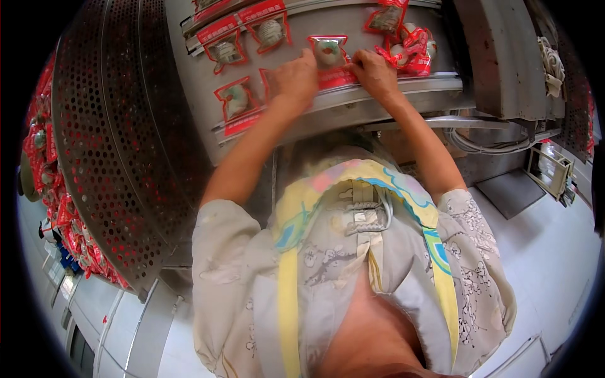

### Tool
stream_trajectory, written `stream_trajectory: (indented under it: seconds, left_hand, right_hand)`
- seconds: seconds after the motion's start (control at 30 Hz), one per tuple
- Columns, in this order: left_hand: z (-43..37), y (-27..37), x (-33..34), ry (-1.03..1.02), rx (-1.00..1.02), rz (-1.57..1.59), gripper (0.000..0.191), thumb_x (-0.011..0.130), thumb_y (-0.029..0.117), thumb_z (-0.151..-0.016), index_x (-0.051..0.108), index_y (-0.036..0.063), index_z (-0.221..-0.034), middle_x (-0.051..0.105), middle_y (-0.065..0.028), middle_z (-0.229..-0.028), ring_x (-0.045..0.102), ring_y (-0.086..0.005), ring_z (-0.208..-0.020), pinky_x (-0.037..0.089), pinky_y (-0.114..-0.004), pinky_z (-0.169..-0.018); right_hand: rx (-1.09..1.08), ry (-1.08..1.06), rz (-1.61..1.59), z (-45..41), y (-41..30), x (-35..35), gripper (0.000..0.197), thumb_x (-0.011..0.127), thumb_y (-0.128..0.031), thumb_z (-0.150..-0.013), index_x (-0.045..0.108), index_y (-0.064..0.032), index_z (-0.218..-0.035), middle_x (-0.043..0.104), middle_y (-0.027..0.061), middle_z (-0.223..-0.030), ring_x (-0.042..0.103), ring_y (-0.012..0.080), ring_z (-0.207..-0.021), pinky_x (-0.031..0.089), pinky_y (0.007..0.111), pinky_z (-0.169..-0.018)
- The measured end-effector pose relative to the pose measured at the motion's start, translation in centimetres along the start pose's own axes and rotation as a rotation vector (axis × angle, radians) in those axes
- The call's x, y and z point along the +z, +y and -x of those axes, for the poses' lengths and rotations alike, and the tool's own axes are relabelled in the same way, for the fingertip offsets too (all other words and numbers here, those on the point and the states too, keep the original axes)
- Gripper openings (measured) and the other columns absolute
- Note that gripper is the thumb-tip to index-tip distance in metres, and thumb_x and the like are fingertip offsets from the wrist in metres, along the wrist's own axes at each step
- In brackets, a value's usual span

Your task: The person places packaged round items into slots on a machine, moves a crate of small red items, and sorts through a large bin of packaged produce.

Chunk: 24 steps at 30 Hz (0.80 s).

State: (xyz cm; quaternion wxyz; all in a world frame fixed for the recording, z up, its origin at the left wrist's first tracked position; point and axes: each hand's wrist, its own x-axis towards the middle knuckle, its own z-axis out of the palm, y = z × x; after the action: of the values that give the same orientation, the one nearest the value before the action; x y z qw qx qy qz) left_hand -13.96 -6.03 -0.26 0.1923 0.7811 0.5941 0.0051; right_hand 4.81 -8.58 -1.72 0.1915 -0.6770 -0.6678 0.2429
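Both hands are over a metal sealing-machine tray with metal bars along its edges. A red-edged clear plastic packet holding an egg (328, 52) lies between them, its red printed end along the near bar. My left hand (297, 78) is at the packet's left side, over another packet that it partly hides. My right hand (375, 73) has its fingertips at the packet's right corner. Left of my left hand lies a single egg packet (236, 100), with its red end on the near bar. Two more packets (270, 34) lie at the far bar.
A heap of egg packets (416, 49) lies on the tray's right. A perforated metal bin wall (113, 141) curves along the left, with many red packets (71, 217) beyond it. A metal housing (496, 61) stands at right, above looped cables (491, 144).
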Motion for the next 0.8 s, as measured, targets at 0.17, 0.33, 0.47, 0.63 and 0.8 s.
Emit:
stream_trajectory:
  seconds: [0.17, 0.33, 0.47, 0.63, 0.8]
  left_hand:
    - [0.8, 0.0, -1.1, -0.138, 0.019, 0.072, 0.036, 0.066, 0.023, -0.073, 0.049, 0.0042, -0.099, 0.064, -0.0189, -0.083, 0.062, -0.0382, -0.079, 0.048, -0.048, -0.068]
    - [0.7, -0.4, -1.3, -0.083, -0.069, 0.294, 0.047, 0.067, 0.027, -0.071, 0.046, 0.0021, -0.106, 0.064, -0.0201, -0.085, 0.061, -0.0384, -0.086, 0.047, -0.049, -0.075]
    - [0.0, 0.5, -1.8, -0.127, -0.131, 0.171, 0.047, 0.067, 0.024, -0.071, 0.045, 0.0019, -0.106, 0.064, -0.0218, -0.085, 0.061, -0.0384, -0.088, 0.046, -0.049, -0.075]
    - [0.9, 1.2, -2.7, -0.185, -0.034, 0.066, 0.040, 0.067, 0.018, -0.071, 0.047, 0.0047, -0.103, 0.063, -0.0192, -0.087, 0.061, -0.0363, -0.086, 0.048, -0.047, -0.070]
    - [3.9, 0.9, -2.4, 0.147, 0.400, 0.191, 0.029, 0.067, 0.019, -0.071, 0.052, 0.0091, -0.093, 0.057, -0.0091, -0.083, 0.059, -0.0299, -0.082, 0.048, -0.043, -0.065]
  right_hand:
    - [-0.042, -0.156, -0.075, 0.1, 2.1, -0.3, 0.028, 0.067, -0.030, -0.077, 0.060, -0.0037, -0.084, 0.059, 0.0131, -0.079, 0.059, 0.0304, -0.076, 0.045, 0.040, -0.064]
    - [0.151, -0.338, -0.179, -0.3, 1.5, -1.2, 0.033, 0.068, -0.032, -0.076, 0.064, 0.0004, -0.083, 0.061, 0.0165, -0.071, 0.060, 0.0272, -0.067, 0.046, 0.037, -0.061]
    - [0.174, -0.312, -0.050, 0.1, 1.3, -0.9, 0.032, 0.068, -0.033, -0.075, 0.065, -0.0025, -0.084, 0.062, 0.0171, -0.076, 0.061, 0.0312, -0.073, 0.048, 0.039, -0.065]
    - [0.147, -0.223, 0.140, 1.0, -1.1, -2.4, 0.026, 0.066, -0.029, -0.076, 0.066, -0.0043, -0.084, 0.063, 0.0178, -0.083, 0.061, 0.0344, -0.082, 0.049, 0.041, -0.071]
    - [-0.055, -0.197, 0.112, 2.9, -2.5, -4.1, 0.024, 0.064, -0.017, -0.080, 0.063, -0.0006, -0.097, 0.064, 0.0155, -0.083, 0.063, 0.0287, -0.077, 0.049, 0.037, -0.070]
